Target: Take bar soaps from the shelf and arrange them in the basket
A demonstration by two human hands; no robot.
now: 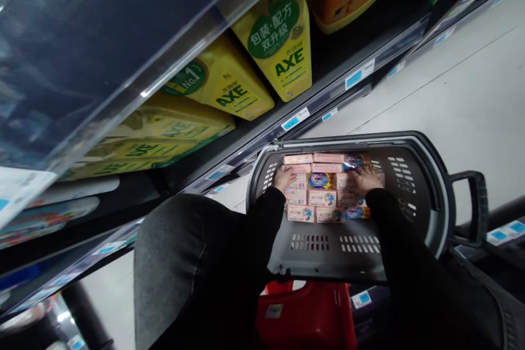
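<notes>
A dark shelf (369, 16) carries yellow AXE bottles (279, 38) (tilted in this view); below it a grey basket (426, 202) holds rows of pink soap boxes (324, 197); the left hand (284, 178) and right hand (365, 179) lie on the outer boxes, fingers bent; whether they grip, I cannot tell.

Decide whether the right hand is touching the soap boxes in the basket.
Touching. The head view shows the right hand lying flat on the soap boxes, with no gap between them.
</notes>
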